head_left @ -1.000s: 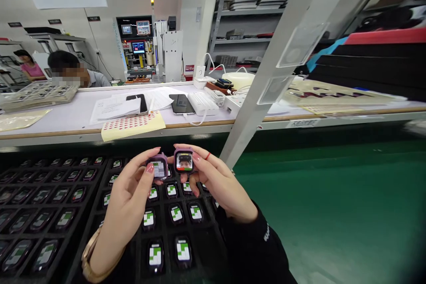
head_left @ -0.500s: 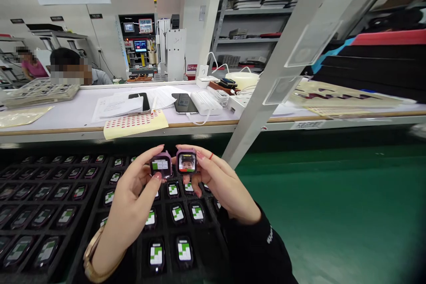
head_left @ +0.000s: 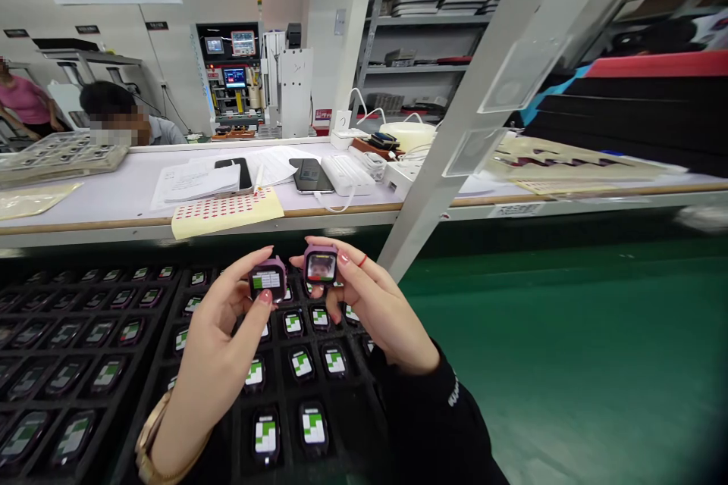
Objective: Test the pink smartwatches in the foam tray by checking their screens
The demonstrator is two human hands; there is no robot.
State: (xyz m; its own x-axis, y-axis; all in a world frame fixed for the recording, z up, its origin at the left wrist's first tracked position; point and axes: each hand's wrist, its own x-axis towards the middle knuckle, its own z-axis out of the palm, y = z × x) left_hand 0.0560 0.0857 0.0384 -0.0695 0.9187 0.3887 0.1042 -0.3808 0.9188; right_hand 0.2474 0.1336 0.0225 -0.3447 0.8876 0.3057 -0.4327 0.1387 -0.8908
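Note:
Between the thumb and fingers of my left hand (head_left: 224, 326) is a purple smartwatch (head_left: 268, 280), its lit screen showing a white and green grid. My right hand (head_left: 384, 303) pinches a second purple smartwatch (head_left: 321, 266) at its right side; a camera-like picture fills that screen. Both watches are held up side by side with a small gap, screens toward me. Below them lies a black foam tray (head_left: 356, 424) with rows of watches (head_left: 313, 428) in its slots, most showing green and white screens. My hands and sleeves hide part of this tray.
Another black tray of watches (head_left: 73, 436) lies at the left. Beyond is a bench (head_left: 130, 204) bearing papers, phones (head_left: 312, 176), a yellow sticker sheet (head_left: 227, 214) and cables. A slanted grey post (head_left: 455, 114) stands at the right. A person (head_left: 114, 114) sits behind the bench.
The right watch has risen slightly and the left one has shifted a little left, widening the gap between them. The right watch's picture has changed. My view has turned slightly.

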